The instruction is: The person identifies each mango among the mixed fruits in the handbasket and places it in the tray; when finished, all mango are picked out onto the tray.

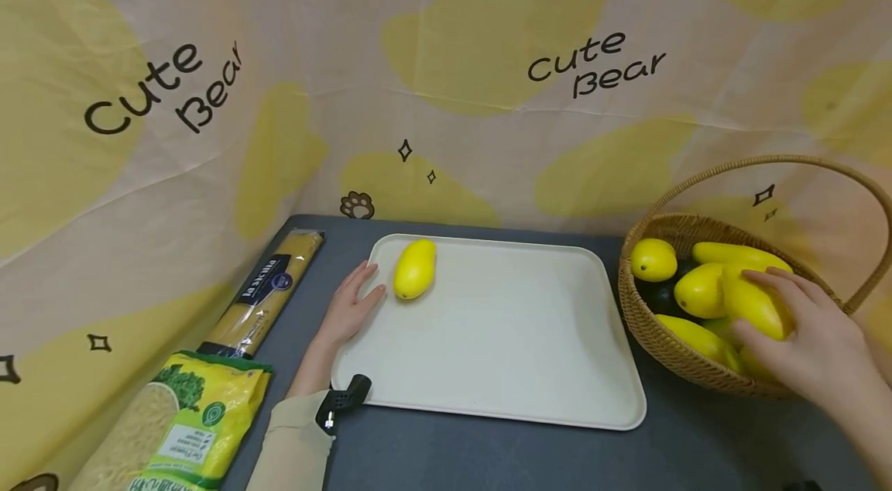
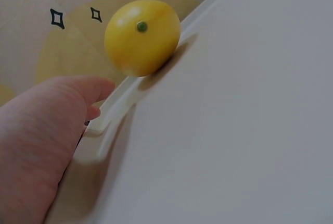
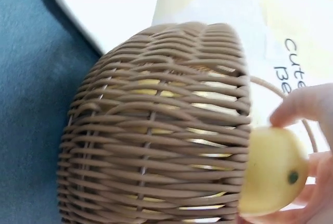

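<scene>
My right hand (image 1: 811, 328) reaches into the wicker basket (image 1: 641, 324) and grips a yellow mango (image 1: 753, 305). In the right wrist view the thumb lies on one side of this mango (image 3: 273, 174) and the fingers bend around the other, just beyond the woven rim. Straight fingers of my left hand (image 1: 348, 305) rest at the left edge of the white tray (image 1: 502, 328). Another mango (image 1: 415, 269) lies near the tray's upper left corner, beside the left fingertips. The left wrist view shows that mango (image 2: 143, 39) apart from the thumb.
More yellow fruits (image 1: 653, 260) and something dark fill the basket, whose tall handle (image 1: 766, 159) arches above. Left of the tray lie a spaghetti pack (image 1: 268, 290) and a yellow-green bag (image 1: 181, 421). A patterned cloth (image 1: 460, 88) hangs behind the dark grey table (image 1: 453, 456).
</scene>
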`<state>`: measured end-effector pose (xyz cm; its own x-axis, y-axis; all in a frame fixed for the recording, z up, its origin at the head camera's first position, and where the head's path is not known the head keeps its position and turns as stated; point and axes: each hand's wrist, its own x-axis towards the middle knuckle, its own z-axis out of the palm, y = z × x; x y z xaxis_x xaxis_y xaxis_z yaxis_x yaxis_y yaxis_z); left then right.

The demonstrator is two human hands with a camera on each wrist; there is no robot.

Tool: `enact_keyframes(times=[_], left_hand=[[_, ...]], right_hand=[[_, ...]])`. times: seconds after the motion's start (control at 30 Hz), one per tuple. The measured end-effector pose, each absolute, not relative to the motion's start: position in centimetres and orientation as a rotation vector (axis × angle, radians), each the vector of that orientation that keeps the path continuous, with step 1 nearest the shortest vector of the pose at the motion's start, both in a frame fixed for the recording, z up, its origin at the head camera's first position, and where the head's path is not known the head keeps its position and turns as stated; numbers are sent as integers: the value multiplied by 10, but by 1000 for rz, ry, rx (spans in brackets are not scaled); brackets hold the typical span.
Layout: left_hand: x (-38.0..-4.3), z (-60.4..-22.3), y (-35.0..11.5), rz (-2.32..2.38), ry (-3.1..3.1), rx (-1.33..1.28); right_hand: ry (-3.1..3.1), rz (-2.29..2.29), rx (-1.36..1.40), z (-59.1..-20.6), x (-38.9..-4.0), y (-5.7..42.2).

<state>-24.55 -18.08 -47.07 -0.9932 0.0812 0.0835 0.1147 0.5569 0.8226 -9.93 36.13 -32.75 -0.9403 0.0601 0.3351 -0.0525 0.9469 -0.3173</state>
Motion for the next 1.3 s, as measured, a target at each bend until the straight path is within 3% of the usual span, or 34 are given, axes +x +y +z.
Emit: enact_keyframes(times=[0.23,0.4,0.53,0.67,0.8,1.07,1.3], left_hand=[[-244,-470,-180,-1445,-2743,-166],[-246,-472,-180,-1444,-2739,-167],[-247,-472,-180,-1445,-2745,-155],[-246,-472,-180,-1444,-2754,-143],[-245,-470,-179,-1444,-2758,-135],[-245,-470,-180,-1470,-2732,-164],[-244,-470,-180,-1462,-2729,-152]], right_hand=[[-2693,923,-8,-314,-91,351],[-2412,1948,255,-316,-100,347],[-1639,2932,565,-321,-110,333],[-901,3444,600,-325,-114,310],[-891,3506,423,-327,-118,285],[-1646,3128,-146,-341,-136,224],[-1656,3106,-271,-366,-160,190]])
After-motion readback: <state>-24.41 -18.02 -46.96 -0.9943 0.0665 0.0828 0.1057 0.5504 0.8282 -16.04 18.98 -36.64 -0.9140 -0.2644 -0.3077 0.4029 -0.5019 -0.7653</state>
